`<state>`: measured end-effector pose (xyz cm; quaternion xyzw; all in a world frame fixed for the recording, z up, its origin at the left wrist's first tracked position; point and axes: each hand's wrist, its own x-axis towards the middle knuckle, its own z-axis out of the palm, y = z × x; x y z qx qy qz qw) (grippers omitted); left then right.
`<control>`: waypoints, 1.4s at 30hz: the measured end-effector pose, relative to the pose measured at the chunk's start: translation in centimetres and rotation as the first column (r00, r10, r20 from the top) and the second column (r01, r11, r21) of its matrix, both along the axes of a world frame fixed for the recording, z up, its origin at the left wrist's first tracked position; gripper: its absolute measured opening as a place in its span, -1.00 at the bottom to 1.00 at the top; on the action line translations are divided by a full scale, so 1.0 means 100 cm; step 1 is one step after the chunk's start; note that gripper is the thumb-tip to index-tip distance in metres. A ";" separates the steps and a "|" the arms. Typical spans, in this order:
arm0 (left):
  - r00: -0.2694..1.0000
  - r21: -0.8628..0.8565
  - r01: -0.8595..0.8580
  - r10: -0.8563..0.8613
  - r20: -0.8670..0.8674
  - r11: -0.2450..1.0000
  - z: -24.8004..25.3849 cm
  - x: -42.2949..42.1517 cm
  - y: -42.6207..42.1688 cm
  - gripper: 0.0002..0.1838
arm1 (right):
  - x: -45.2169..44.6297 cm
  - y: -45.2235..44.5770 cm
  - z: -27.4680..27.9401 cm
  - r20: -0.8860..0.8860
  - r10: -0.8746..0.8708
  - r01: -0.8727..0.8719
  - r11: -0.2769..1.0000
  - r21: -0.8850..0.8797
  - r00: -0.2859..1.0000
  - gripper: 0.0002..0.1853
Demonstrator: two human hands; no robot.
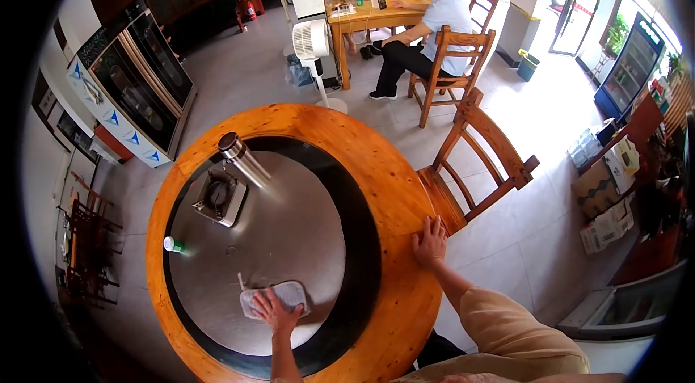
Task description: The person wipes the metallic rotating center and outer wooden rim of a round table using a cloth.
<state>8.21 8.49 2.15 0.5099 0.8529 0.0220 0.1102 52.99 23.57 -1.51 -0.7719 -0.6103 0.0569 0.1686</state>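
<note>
My left hand (275, 313) lies flat, fingers spread, on a light grey cloth (299, 295) spread over the metal centre (304, 238) of a round table. A loop sticks out from the cloth's left side. At the table's right edge, my right hand (432, 241) rests on the wooden rim (394, 198) with its fingers stretched out, holding nothing. Farther back on the metal stand a steel thermos (250, 164) with a dark lid and a small square gas burner (223, 198). A green and white container (174, 245) sits near the metal's left edge.
A wooden chair (485, 148) is close against the table's right side. Beyond stand a white fan (311, 43) and another table (394, 19) with several seated people. Tall dark cabinets (141, 68) are at left; cartons (608, 195) and a drinks fridge (630, 68) are at right.
</note>
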 end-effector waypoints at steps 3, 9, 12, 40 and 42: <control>0.996 -0.016 -0.075 0.074 -0.046 0.997 -0.008 -0.028 -0.036 0.34 | -0.001 -0.001 -0.002 0.037 -0.005 0.004 1.000 0.015 0.999 -0.25; 0.991 -0.045 -0.121 0.119 -0.055 0.992 -0.012 -0.046 -0.110 0.37 | -0.002 -0.002 0.001 0.036 0.003 -0.004 1.000 0.030 0.999 -0.26; 0.998 -0.046 -0.015 0.012 -0.067 0.999 -0.011 -0.032 -0.137 0.39 | -0.002 0.000 0.000 0.045 -0.005 0.004 1.000 0.028 0.999 -0.26; 0.988 0.043 0.032 -0.025 -0.154 0.999 0.005 0.029 -0.135 0.09 | 0.003 0.010 -0.029 0.175 0.053 -0.050 0.999 -0.021 0.983 -0.32; 0.991 0.058 0.019 -0.011 -0.134 0.998 0.004 0.032 -0.133 0.09 | 0.004 0.009 -0.028 0.186 0.050 -0.046 0.999 -0.025 0.981 -0.32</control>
